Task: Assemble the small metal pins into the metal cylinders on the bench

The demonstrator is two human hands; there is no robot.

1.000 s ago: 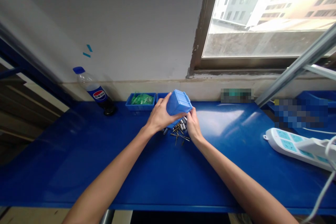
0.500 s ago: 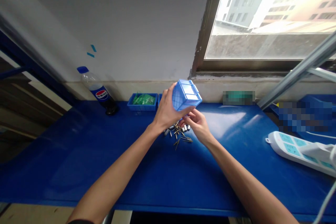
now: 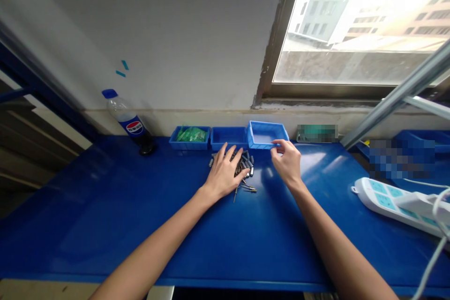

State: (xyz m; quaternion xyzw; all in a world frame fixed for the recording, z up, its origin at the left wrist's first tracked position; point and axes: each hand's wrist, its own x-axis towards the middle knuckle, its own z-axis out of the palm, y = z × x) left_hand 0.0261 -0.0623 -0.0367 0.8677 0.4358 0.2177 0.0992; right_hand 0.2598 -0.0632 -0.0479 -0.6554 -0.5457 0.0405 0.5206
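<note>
My left hand [image 3: 225, 172] lies with spread fingers over a pile of small metal parts [image 3: 247, 163], partly hiding it. Dark cylinders and thin brass-coloured pins show around its fingers. With fingertips pinched on the near rim, my right hand [image 3: 287, 161] grips a blue plastic bin [image 3: 267, 146], which looks empty and stands slightly tilted by the wall. To its left sits another blue bin [image 3: 228, 137] with nothing visible inside. Beyond that, a third blue bin [image 3: 189, 146] contains green plastic packets [image 3: 192, 134].
A cola bottle [image 3: 134, 126] stands at the back left of the blue table [image 3: 105, 215]. On the right lie a white power strip [image 3: 383, 199] with a cable and some blurred-out items. A metal bar [image 3: 393, 89] slants up at the right, beside the window.
The bin, earlier tipped up over the parts in my left hand, is now upright at the right end of the row, held by my right hand. My left hand has lowered onto the pile.
</note>
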